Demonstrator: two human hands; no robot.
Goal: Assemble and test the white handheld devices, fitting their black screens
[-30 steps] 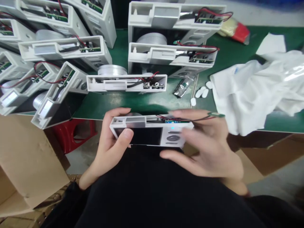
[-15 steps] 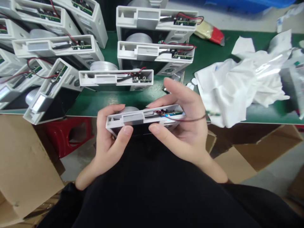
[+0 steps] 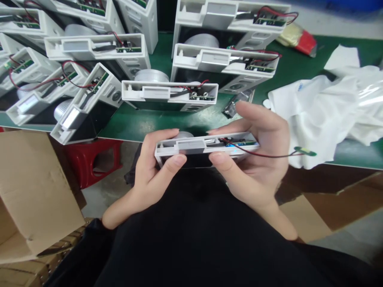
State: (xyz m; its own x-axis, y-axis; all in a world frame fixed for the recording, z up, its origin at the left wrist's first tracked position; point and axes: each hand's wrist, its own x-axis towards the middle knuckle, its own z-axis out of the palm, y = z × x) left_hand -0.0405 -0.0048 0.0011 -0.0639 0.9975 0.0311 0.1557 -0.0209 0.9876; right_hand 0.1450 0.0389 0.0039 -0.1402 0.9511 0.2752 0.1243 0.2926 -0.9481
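Both hands hold a white camera-shaped device (image 3: 191, 146) with its open edge facing up, just in front of my body. My left hand (image 3: 152, 169) grips the left end, thumb on the dark near face and fingers on the far side, by a silvery round lens part (image 3: 184, 134). Around the right end curls my right hand (image 3: 263, 159), its thumb on the near face. Inside that end are a circuit board (image 3: 241, 143) and a blue glow. A red-and-black wire (image 3: 266, 155) runs out across my right hand to a small green board (image 3: 305, 151).
Several similar open white devices (image 3: 170, 93) stand on the green table (image 3: 143, 125) at the left and back. White crumpled cloth or wrapping (image 3: 326, 107) lies at the right. Below are a red stool (image 3: 89, 159) and cardboard boxes (image 3: 36, 191).
The view has shifted, so the scene sits farther right. The held device looks more level. The small board on the wire shows clearly now; it was blurred before. Both grips stay the same.
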